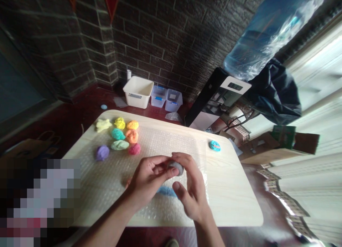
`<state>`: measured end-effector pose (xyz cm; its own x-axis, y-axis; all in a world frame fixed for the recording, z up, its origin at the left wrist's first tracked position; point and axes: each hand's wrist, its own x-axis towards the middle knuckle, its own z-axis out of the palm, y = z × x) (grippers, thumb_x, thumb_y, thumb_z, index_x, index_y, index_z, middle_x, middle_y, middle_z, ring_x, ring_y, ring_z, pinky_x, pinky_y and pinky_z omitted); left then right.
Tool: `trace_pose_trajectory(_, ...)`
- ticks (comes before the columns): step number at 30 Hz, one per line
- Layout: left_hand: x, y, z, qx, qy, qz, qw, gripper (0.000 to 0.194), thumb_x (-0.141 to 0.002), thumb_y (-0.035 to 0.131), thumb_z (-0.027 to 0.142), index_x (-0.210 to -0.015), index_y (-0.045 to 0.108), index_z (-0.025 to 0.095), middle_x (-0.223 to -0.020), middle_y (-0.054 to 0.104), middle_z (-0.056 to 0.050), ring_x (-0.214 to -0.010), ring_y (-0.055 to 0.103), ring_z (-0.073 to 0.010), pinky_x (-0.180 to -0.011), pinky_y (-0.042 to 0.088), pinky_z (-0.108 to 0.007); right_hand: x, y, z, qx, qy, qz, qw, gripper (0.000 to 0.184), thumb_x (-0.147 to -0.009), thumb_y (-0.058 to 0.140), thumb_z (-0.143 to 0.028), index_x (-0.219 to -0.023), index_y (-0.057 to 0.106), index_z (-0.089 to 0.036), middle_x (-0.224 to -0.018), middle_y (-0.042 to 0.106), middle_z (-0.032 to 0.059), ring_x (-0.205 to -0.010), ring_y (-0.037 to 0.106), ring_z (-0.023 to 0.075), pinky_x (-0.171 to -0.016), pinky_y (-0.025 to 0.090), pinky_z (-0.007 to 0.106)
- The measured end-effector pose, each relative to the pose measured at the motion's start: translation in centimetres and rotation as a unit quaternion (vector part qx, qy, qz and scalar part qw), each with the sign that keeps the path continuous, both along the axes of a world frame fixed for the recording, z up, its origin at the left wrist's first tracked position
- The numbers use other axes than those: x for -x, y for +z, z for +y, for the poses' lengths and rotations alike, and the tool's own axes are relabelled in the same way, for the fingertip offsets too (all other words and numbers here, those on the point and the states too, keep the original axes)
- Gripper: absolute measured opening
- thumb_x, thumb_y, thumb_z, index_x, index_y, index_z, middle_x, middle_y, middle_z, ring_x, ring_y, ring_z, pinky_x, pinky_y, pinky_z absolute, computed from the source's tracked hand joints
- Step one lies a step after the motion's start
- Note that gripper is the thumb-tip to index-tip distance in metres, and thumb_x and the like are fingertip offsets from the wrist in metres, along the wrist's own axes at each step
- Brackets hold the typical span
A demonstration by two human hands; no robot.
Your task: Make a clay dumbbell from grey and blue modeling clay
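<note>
At the bottom edge a shoe tip (pixel 171 242) shows beyond the near side of the pale wood-grain bench (pixel 229 193). Above the bench, the left hand (pixel 153 177) pinches a gray clay lump (pixel 179 168) between thumb and fingers. The right hand (pixel 193 184) is loosely cupped beside it, fingers curving around the lump's far side and thumb standing away; whether those fingertips press on it I cannot tell. Below the hands, a blue clay piece (pixel 167 191) lies on a sheet of bubble wrap (pixel 171 142), and a brownish lump (pixel 127 183) is mostly hidden by the left hand.

Farther along, toward the left, sit more clay lumps: purple (pixel 102 153), pink (pixel 134 149), pale green (pixel 120 144), orange (pixel 131 136), teal (pixel 118 134), then cream (pixel 103 125), yellow-orange (pixel 132 124) and bright yellow (pixel 120 123) near the far edge. Well apart, toward the far right corner, lies a turquoise-and-pink round piece (pixel 215 145).

Past the bench, an open carton (pixel 278 147) stands at right. A white basket (pixel 138 93) and two clear plastic bins (pixel 158 97) rest on the floor, with a water dispenser (pixel 213 101) carrying a plastic-wrapped blue bottle (pixel 269 36). Behind them rises a dark brick wall (pixel 165 29).
</note>
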<state>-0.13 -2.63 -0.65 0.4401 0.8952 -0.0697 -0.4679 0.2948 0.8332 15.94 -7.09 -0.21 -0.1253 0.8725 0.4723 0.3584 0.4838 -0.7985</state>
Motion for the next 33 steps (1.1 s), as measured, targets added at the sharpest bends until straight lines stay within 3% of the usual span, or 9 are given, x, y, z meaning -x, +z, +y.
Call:
trace_pose_trajectory(3,0.13,-0.13,0.01,0.0,0.008,0.0,1.0,0.028,-0.078,0.094,0.026,-0.102,0.085,0.016,-0.093,0.083,-0.008,-0.092,0.078,-0.0231,-0.086,0.061,-0.031,0.19,0.26,-0.01,-0.02,0.007,-0.028,0.999,0.052,-0.1,0.063,-0.038,-0.151,0.058,-0.03,-0.139,0.064,0.0118,-0.129,0.062,0.0337,-0.107,0.054,0.052)
trace_pose_trajectory(6,0.15,-0.44,-0.17,0.008,0.004,-0.007,1.0,0.027,-0.08,0.093,0.028,-0.102,0.085,0.015,-0.094,0.083,-0.009,-0.093,0.077,-0.0232,-0.087,0.06,-0.031,0.33,0.31,0.06,-0.019,0.009,-0.042,0.999,0.047,-0.099,0.062,-0.032,-0.146,0.062,-0.029,-0.131,0.067,0.0117,-0.121,0.066,0.0325,-0.101,0.057,0.051)
trace_pose_trajectory(12,-0.09,-0.25,-0.17,0.005,0.012,-0.017,1.0,0.028,-0.08,0.093,0.029,-0.103,0.085,0.016,-0.094,0.082,-0.008,-0.09,0.076,-0.0219,-0.086,0.06,-0.031,0.42,-0.51,-0.12,0.005,0.001,0.001,1.0,0.055,-0.102,0.061,-0.047,-0.154,0.053,-0.031,-0.144,0.064,0.0114,-0.133,0.062,0.0345,-0.11,0.054,0.054)
trace_pose_trajectory(19,-0.08,-0.24,-0.1,0.001,0.006,-0.021,1.0,0.028,-0.075,0.096,0.024,-0.101,0.086,0.017,-0.091,0.083,-0.007,-0.084,0.076,-0.0188,-0.083,0.06,-0.027,0.73,-0.38,-0.4,0.04,0.004,0.073,0.997,0.044,-0.101,0.063,-0.051,-0.137,0.066,-0.028,-0.136,0.067,0.0117,-0.13,0.062,0.0351,-0.111,0.052,0.054)
trace_pose_trajectory(23,0.02,-0.31,-0.13,-0.002,0.011,-0.022,1.0,0.025,-0.08,0.093,0.022,-0.104,0.086,0.019,-0.094,0.083,-0.006,-0.088,0.077,-0.0194,-0.086,0.06,-0.028,0.81,-0.02,-0.54,0.006,-0.008,0.021,1.0,0.052,-0.101,0.063,-0.044,-0.151,0.058,-0.03,-0.147,0.062,0.0123,-0.137,0.058,0.0362,-0.117,0.048,0.057)
trace_pose_trajectory(27,-0.1,-0.48,-0.33,0.005,0.004,-0.029,1.0,0.021,-0.082,0.09,0.019,-0.103,0.086,0.019,-0.092,0.083,-0.005,-0.086,0.077,-0.0181,-0.085,0.061,-0.027,0.74,0.3,-0.4,-0.02,-0.002,-0.033,0.999,0.05,-0.098,0.063,-0.028,-0.148,0.06,-0.031,-0.138,0.065,0.0109,-0.13,0.063,0.0329,-0.109,0.054,0.052)
trace_pose_trajectory(33,-0.32,-0.16,-0.27,-0.003,0.015,-0.039,0.999,0.027,-0.079,0.092,0.018,-0.105,0.085,0.018,-0.097,0.083,-0.007,-0.088,0.077,-0.0188,-0.084,0.061,-0.026,0.76,-0.29,-0.55,-0.007,0.0,0.034,0.999,0.053,-0.1,0.063,-0.034,-0.153,0.057,-0.03,-0.145,0.062,0.0111,-0.135,0.059,0.0332,-0.115,0.048,0.053)
